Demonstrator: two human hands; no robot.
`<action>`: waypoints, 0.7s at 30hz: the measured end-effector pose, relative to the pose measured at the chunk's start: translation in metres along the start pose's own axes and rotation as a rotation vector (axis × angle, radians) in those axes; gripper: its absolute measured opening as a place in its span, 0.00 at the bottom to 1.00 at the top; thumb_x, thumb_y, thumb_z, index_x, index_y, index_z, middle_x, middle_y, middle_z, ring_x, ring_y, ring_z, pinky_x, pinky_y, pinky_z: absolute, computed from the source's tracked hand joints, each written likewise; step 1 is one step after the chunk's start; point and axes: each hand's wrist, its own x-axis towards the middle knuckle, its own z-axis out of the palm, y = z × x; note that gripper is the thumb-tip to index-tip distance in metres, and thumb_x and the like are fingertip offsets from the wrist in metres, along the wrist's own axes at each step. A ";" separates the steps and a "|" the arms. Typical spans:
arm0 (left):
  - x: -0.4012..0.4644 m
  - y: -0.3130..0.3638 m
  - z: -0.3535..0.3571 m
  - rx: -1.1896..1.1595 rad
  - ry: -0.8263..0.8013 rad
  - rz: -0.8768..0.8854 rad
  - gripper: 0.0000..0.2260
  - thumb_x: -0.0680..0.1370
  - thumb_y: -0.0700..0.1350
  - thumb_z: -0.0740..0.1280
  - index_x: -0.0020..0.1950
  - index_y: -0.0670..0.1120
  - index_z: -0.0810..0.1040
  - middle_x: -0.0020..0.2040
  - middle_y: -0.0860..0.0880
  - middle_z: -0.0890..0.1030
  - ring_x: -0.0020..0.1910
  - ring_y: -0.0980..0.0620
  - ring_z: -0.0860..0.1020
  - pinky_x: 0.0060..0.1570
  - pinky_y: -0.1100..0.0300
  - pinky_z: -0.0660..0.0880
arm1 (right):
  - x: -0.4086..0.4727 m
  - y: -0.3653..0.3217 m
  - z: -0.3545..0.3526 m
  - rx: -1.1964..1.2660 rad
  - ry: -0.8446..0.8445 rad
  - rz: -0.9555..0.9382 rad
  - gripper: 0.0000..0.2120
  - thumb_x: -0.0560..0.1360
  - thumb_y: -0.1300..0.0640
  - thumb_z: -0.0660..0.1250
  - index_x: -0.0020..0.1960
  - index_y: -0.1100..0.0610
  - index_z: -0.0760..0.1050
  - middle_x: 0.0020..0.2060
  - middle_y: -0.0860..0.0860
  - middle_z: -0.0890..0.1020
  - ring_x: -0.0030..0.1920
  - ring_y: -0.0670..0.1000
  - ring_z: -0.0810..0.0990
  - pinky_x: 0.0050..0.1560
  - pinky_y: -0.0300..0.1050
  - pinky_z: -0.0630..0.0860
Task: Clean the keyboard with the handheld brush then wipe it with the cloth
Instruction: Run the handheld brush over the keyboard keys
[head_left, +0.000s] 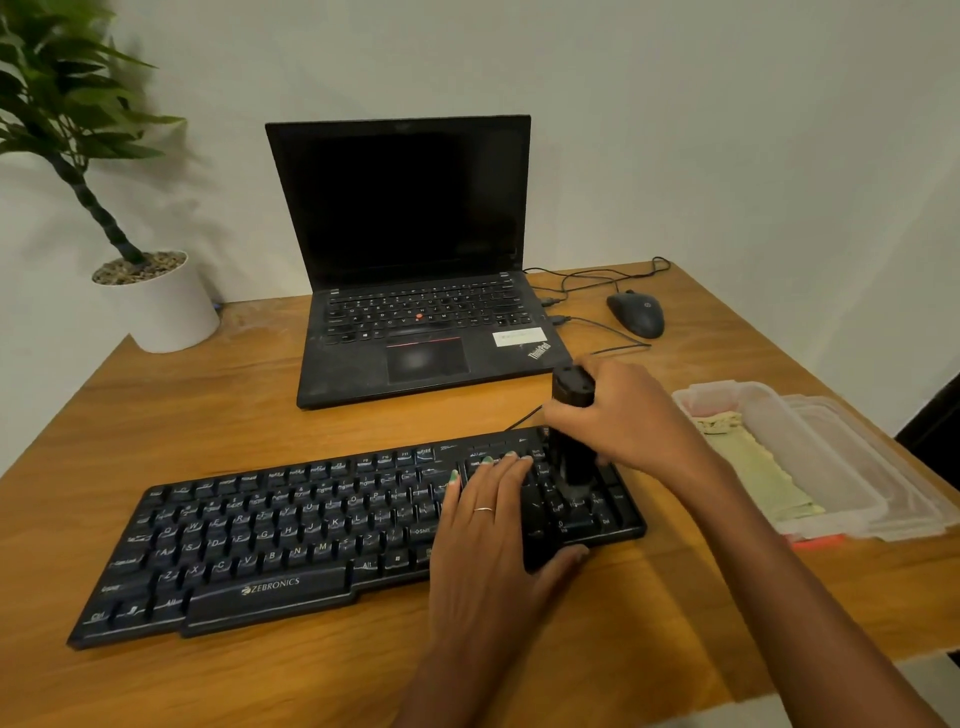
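Note:
A black Zebronics keyboard (291, 540) lies across the front of the wooden desk (208, 395). My right hand (634, 415) grips a black cylindrical handheld brush (571, 421), held upright with its lower end down on the keys at the keyboard's right end. My left hand (493, 535) lies flat on the keys just left of the brush, fingers straight, thumb hooked over the front edge. A pale green cloth (753, 473) lies in a clear plastic box (831, 457) to the right of the keyboard.
An open black laptop (410, 291) stands behind the keyboard. A black mouse (636, 313) and its cables sit at the back right. A white pot with a plant (156, 306) stands at the back left corner. The desk's right edge runs close beside the plastic box.

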 end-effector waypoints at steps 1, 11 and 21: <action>0.000 0.000 0.000 0.000 0.006 0.001 0.37 0.70 0.73 0.56 0.69 0.49 0.69 0.64 0.51 0.77 0.63 0.52 0.75 0.66 0.46 0.61 | -0.002 -0.001 0.003 -0.025 0.058 -0.009 0.10 0.71 0.50 0.67 0.44 0.57 0.73 0.35 0.50 0.78 0.36 0.50 0.77 0.33 0.44 0.74; 0.000 0.000 -0.001 0.003 0.022 0.010 0.36 0.70 0.73 0.56 0.68 0.49 0.69 0.64 0.52 0.77 0.62 0.53 0.75 0.66 0.47 0.62 | -0.015 -0.001 0.004 -0.080 0.039 0.014 0.10 0.70 0.49 0.67 0.42 0.55 0.72 0.34 0.49 0.78 0.35 0.49 0.76 0.33 0.43 0.72; 0.000 -0.001 0.000 0.009 0.030 0.020 0.36 0.71 0.73 0.56 0.68 0.49 0.69 0.63 0.52 0.77 0.62 0.53 0.75 0.67 0.46 0.60 | -0.025 0.007 -0.006 -0.006 -0.082 0.033 0.10 0.69 0.49 0.68 0.43 0.55 0.74 0.36 0.51 0.80 0.37 0.52 0.81 0.35 0.53 0.80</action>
